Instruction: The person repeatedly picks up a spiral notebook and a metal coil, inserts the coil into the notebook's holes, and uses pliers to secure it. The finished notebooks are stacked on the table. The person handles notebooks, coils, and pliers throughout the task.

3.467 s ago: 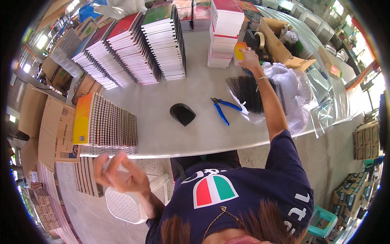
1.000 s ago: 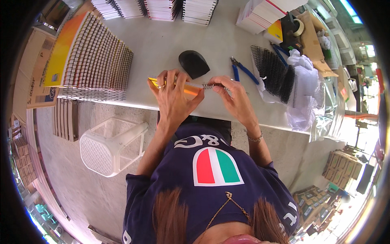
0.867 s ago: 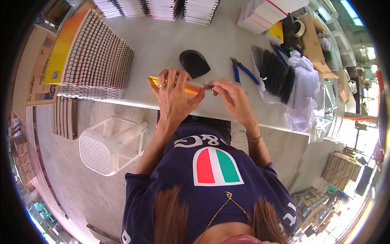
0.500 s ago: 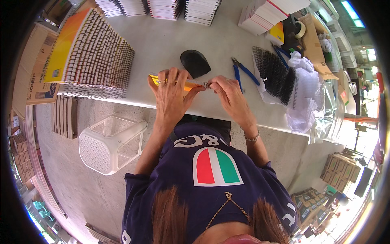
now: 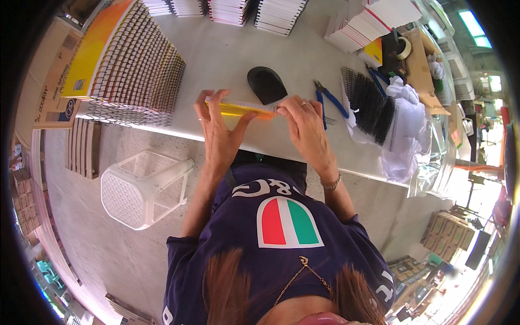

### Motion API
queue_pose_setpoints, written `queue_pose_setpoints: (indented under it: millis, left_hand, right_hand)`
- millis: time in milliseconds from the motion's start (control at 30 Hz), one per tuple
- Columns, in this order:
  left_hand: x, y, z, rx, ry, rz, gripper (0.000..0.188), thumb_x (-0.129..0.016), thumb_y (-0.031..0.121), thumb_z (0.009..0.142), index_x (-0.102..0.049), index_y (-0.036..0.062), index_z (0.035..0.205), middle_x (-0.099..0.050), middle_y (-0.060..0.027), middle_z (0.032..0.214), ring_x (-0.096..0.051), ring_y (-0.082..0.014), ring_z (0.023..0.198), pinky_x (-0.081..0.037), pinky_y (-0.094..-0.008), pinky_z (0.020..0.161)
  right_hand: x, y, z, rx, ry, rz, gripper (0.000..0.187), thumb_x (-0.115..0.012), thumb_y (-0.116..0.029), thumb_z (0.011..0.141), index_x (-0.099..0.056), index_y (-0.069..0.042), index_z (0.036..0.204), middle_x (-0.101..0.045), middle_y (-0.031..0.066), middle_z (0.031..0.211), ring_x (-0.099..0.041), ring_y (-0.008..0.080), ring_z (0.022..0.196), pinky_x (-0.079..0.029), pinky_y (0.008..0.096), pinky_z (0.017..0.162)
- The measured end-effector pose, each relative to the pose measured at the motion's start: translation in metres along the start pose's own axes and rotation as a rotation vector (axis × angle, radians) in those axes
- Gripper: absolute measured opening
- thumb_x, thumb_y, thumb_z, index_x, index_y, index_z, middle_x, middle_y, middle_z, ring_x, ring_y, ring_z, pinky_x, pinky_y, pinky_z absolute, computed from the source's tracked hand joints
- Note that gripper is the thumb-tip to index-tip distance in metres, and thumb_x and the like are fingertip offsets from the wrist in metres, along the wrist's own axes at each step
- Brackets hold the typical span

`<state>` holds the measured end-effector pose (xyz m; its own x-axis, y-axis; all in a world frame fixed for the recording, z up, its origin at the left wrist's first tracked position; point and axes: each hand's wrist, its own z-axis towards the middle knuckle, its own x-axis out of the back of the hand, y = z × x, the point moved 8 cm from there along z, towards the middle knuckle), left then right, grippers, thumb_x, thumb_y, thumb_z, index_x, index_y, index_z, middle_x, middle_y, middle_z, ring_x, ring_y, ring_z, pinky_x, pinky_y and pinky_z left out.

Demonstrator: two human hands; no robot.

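A thin spiral notebook [image 5: 244, 110] with a yellow-orange cover stands on edge near the table's front, its spine facing up. My left hand [image 5: 221, 134] grips its left part, thumb on the near face and fingers over the far side. At the notebook's right end, my right hand [image 5: 307, 125] is closed in a pinch at the end of the wire coil; the fingers hide most of that tip. Just beyond the notebook lies a black flat piece with one rounded end [image 5: 266, 84]. Blue-handled pliers [image 5: 335, 101] rest to the right of my right hand.
Tall stacked spiral notebooks [image 5: 132, 70] stand at the left. More stacks [image 5: 279, 16] line the far edge. Right of the pliers are loose black coils [image 5: 371, 100], crumpled white plastic [image 5: 403, 127] and a tape roll [image 5: 403, 47]. A white stool [image 5: 143, 189] stands below the table's front edge.
My left fingers have lifted and spread along the notebook, uncovering more of its spine. My right hand has turned over the coil's end. The whole view has shifted slightly.
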<state>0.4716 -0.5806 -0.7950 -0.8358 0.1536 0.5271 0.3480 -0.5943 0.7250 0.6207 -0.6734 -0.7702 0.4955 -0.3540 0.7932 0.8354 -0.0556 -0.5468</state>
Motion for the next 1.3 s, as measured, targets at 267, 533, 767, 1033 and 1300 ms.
queue_pose_setpoints:
  millis: [267,533,767,1033,1300]
  left_hand:
    - [0.007,-0.032,0.012,-0.012,-0.231,-0.150,0.074,-0.092,0.028,0.066,-0.042,0.0050,0.115,-0.042,-0.0125,0.110,-0.045,-0.0289,0.109,-0.041,-0.0395,0.097]
    - [0.009,-0.043,0.013,-0.101,-0.130,-0.216,0.078,-0.095,0.030,0.059,-0.045,0.0058,0.114,-0.045,-0.0119,0.109,-0.049,-0.0293,0.103,-0.045,-0.0402,0.090]
    - [0.001,-0.048,0.011,-0.025,-0.172,-0.267,0.079,-0.096,0.027,0.059,-0.044,0.0071,0.115,-0.043,-0.0105,0.108,-0.048,-0.0272,0.104,-0.043,-0.0378,0.092]
    - [0.004,-0.043,0.013,-0.040,-0.214,-0.267,0.077,-0.096,0.025,0.060,-0.045,0.0066,0.114,-0.045,-0.0100,0.109,-0.050,-0.0276,0.104,-0.044,-0.0390,0.093]
    - [-0.007,-0.049,0.013,0.009,-0.221,-0.391,0.076,-0.096,0.027,0.060,-0.045,0.0070,0.114,-0.046,-0.0096,0.108,-0.051,-0.0267,0.104,-0.044,-0.0373,0.091]
  right_hand:
    - [-0.010,0.031,0.050,0.148,-0.228,0.123,0.033,-0.076,-0.007,0.079,-0.061,-0.006,0.109,-0.054,0.0128,0.135,-0.050,0.0333,0.127,-0.040,0.0443,0.103]
    - [-0.036,0.056,0.046,-0.067,-0.716,1.056,0.043,-0.084,-0.021,0.074,-0.068,-0.003,0.109,-0.055,0.0116,0.133,-0.052,0.0236,0.123,-0.041,0.0349,0.103]
    - [-0.008,0.027,0.017,-0.071,-0.587,0.843,0.039,-0.083,-0.030,0.080,-0.071,-0.002,0.104,-0.064,0.0066,0.114,-0.053,0.0128,0.105,-0.043,0.0292,0.091]
    - [-0.006,0.032,0.005,-0.376,-0.260,1.002,0.044,-0.066,-0.029,0.098,-0.061,0.004,0.126,-0.064,-0.0016,0.102,-0.056,0.0079,0.092,-0.047,0.0243,0.080]
    - [-0.009,0.028,0.008,-0.282,-0.227,0.786,0.023,-0.077,-0.008,0.084,-0.062,-0.001,0.100,-0.063,0.0019,0.090,-0.057,0.0112,0.081,-0.046,0.0280,0.070]
